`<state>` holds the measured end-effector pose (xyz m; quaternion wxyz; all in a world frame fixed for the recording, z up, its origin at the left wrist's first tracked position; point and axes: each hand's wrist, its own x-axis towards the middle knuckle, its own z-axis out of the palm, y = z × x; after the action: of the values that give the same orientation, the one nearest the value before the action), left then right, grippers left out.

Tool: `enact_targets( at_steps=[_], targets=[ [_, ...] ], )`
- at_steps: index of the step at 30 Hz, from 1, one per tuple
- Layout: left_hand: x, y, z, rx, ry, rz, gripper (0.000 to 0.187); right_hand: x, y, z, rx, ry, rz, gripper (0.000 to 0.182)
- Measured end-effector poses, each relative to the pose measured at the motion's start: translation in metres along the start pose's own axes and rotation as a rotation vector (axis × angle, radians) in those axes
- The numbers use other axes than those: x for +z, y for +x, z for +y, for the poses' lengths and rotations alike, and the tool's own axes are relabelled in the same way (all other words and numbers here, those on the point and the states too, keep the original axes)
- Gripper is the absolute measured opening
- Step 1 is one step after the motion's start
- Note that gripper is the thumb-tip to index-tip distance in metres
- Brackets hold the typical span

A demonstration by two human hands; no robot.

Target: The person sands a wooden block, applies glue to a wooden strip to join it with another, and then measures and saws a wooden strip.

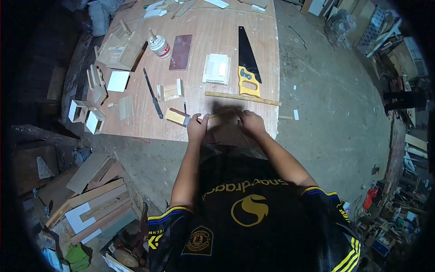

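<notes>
At the table's near edge, my left hand [197, 127] and my right hand [252, 123] hold a thin wooden strip [223, 114] between them, one at each end. Its middle lies in dark shadow. Just left of my left hand lies a block with a yellowish face [176, 116], beside a short dark pencil-like stick [185, 107]. Beyond my hands a long wooden stick [243, 98] lies crosswise. Behind it is a handsaw [248, 81] with a yellow handle, its black blade pointing away.
The wooden table [217, 22] also bears stacked pale pieces [217, 69], a dark red board [181, 52], a white jar [159, 46], a black rod [152, 93], a small wooden frame [171, 91] and wooden boxes [120, 50]. Scrap boards [97, 204] lie on the floor at left.
</notes>
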<state>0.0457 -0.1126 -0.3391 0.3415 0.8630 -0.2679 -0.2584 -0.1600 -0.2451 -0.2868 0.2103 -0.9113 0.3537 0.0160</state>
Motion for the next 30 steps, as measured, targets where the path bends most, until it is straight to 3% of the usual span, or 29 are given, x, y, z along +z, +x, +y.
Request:
enact_targets(
  at_steps=[3,6,9,10,13,15,16,17,20,24,26,30],
  targets=[
    [0.002,0.001,0.001,0.008,0.021,0.028,0.054,0.034,0.013,0.021,0.111,-0.081,-0.104,0.045],
    [0.005,0.001,-0.003,0.037,0.027,0.061,0.045,0.043,0.015,0.026,0.180,0.013,-0.041,0.046],
    [0.008,0.003,-0.017,0.040,-0.114,0.059,0.035,0.015,0.008,0.010,0.034,0.029,0.042,0.046],
    [0.009,0.001,-0.019,0.062,-0.191,0.107,0.025,0.013,0.008,0.010,0.032,0.031,0.043,0.046],
    [-0.001,-0.005,-0.027,0.086,-0.195,0.029,0.023,0.012,0.013,0.017,0.118,0.133,0.042,0.046],
    [-0.004,-0.008,-0.023,0.094,-0.151,0.019,0.022,0.020,0.018,0.026,0.056,0.260,0.144,0.040],
    [-0.004,-0.009,-0.020,0.177,-0.078,0.038,0.022,0.041,0.026,0.037,-0.029,0.195,0.280,0.028],
    [-0.004,-0.010,-0.018,0.259,-0.006,0.056,0.022,0.049,0.032,0.042,-0.023,0.202,0.281,0.028],
    [-0.002,-0.011,-0.014,0.247,0.024,0.049,0.022,0.059,0.041,0.044,-0.186,0.026,0.477,0.016],
    [0.001,-0.012,-0.009,0.241,0.002,0.066,0.020,0.052,0.045,0.040,-0.182,0.009,0.481,0.012],
    [0.002,-0.015,-0.006,0.264,0.007,0.079,0.019,0.031,0.037,0.030,-0.160,0.099,0.334,0.013],
    [0.006,-0.017,-0.010,0.273,0.021,0.103,0.021,0.036,0.039,0.034,-0.137,0.096,0.312,0.013]
  ],
)
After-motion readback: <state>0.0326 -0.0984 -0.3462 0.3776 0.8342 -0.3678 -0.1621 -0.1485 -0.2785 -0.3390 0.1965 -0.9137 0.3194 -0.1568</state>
